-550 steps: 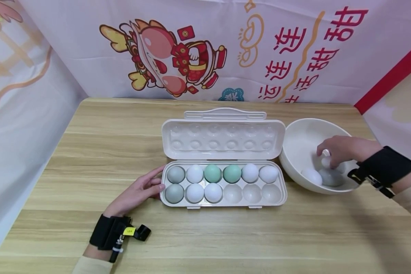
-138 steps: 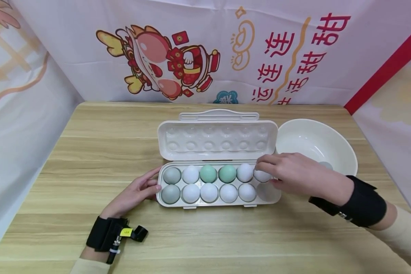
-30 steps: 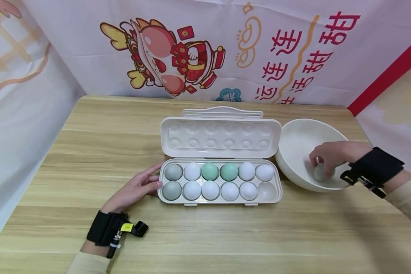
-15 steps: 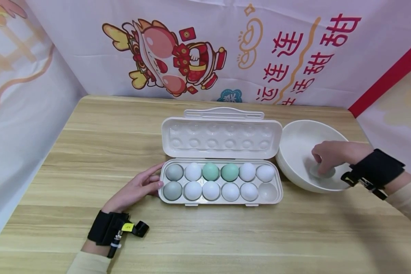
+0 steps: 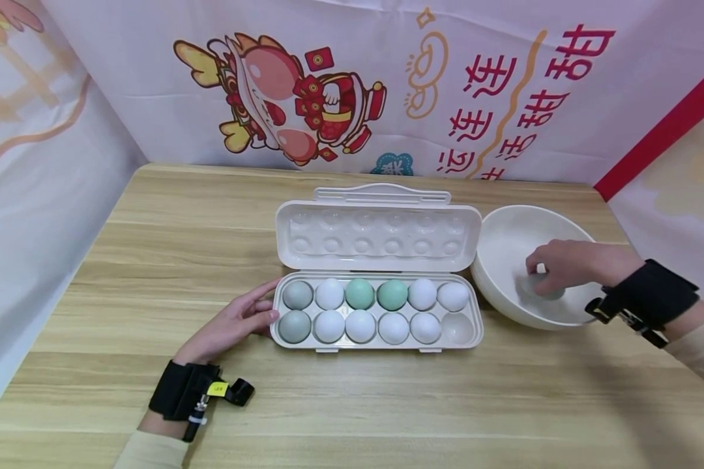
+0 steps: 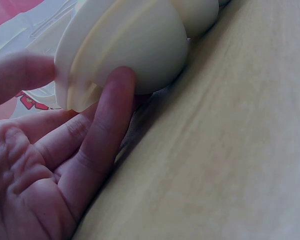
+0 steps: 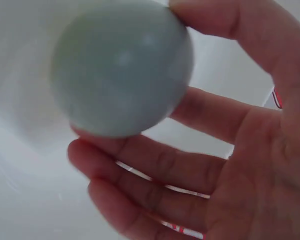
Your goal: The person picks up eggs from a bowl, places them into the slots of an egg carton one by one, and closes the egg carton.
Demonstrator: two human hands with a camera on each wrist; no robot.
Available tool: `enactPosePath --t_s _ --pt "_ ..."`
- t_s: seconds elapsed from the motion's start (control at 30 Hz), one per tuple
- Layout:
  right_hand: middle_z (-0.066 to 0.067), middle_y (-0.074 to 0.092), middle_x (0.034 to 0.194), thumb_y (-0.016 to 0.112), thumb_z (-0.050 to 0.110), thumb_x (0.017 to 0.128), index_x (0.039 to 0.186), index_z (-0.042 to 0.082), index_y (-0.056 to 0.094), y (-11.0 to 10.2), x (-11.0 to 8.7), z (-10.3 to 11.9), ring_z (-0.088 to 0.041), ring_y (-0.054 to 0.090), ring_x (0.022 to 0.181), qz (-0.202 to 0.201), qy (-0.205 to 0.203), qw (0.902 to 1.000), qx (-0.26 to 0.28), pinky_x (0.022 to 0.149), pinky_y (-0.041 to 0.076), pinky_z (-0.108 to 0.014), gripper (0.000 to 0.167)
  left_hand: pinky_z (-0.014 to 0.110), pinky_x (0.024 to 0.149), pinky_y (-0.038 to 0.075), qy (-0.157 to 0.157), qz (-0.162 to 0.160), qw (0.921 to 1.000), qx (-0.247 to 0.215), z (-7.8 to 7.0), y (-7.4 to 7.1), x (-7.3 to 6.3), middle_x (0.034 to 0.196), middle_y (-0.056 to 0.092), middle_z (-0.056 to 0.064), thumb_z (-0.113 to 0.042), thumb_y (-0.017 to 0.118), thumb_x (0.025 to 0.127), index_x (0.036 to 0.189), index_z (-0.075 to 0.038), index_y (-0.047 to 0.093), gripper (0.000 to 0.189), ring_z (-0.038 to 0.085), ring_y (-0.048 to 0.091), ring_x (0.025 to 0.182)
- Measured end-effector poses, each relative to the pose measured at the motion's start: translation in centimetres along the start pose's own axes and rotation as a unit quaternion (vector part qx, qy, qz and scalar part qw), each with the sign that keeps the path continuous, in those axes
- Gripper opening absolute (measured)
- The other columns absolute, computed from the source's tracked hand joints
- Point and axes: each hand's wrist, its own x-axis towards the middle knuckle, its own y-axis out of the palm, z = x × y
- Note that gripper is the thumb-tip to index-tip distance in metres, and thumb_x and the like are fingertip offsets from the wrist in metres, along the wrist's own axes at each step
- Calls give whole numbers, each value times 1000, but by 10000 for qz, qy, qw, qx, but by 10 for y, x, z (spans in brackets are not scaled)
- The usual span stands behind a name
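Observation:
A white plastic egg box lies open, its lid folded back. Grey, white and green eggs fill its cups except the front-right cup. My left hand holds the box's left end; in the left wrist view the thumb touches the rim and a finger presses the underside. Inside the white bowl is my right hand, gripping a pale grey-green egg between thumb and fingers. In the head view the hand hides part of that egg.
The bowl stands close against the box's right side. Both sit on a wooden table, with a printed cloth hanging behind its back edge. A camera is strapped to each wrist.
Over the last second my right hand has shifted slightly left in the bowl with the egg. Since the oldest frame, two white eggs have been added to the front row.

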Motion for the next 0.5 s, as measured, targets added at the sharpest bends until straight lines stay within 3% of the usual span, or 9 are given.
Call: enactPosePath --t_s 0.23,0.5 --pt "5 53 71 73 29 85 97 14 63 1 -6 10 -14 47 66 -780 -332 9962 -209 58 39 -31 22 33 82 53 22 8 10000 -14 0 -1 0 122 56 32 -9 52 100 152 2 17 64 21 64 96" --pt "8 52 70 75 30 83 91 18 60 2 -19 20 -11 46 62 -1466 -385 9878 -366 55 38 -30 21 33 82 54 27 21 10000 -43 0 0 0 122 55 33 -9 52 100 152 2 17 64 21 64 97"
